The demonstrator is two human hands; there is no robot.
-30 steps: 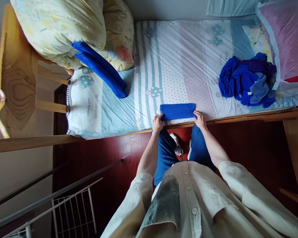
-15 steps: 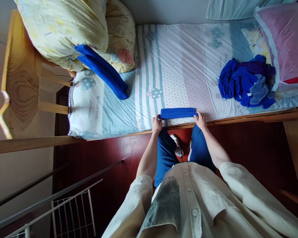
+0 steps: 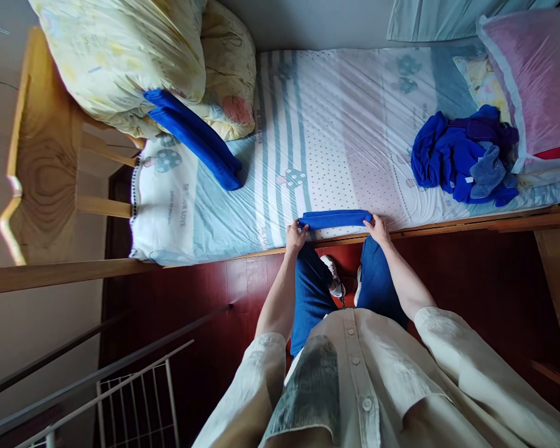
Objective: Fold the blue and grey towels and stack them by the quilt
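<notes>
A blue towel (image 3: 336, 219), folded into a narrow strip, lies along the front edge of the bed. My left hand (image 3: 297, 235) pinches its left end, and my right hand (image 3: 377, 228) pinches the right end. Both sets of fingers are closed on the cloth. Farther left, a longer folded blue towel (image 3: 196, 140) lies slantwise, its upper end against the yellow bedding. A crumpled pile of blue cloths (image 3: 464, 155), with a greyish-blue piece on top, sits on the right part of the bed.
The bed (image 3: 336, 124) has a patterned sheet and a wooden frame. Yellow bedding (image 3: 126, 50) is heaped at the left by the wooden headboard (image 3: 46, 155). A pink pillow (image 3: 532, 81) lies at the right. A white wire rack (image 3: 137, 398) stands at the lower left.
The strip between my hands has become narrower, its far edge brought toward me. Both hands keep hold of its ends. The view has shifted very slightly.
</notes>
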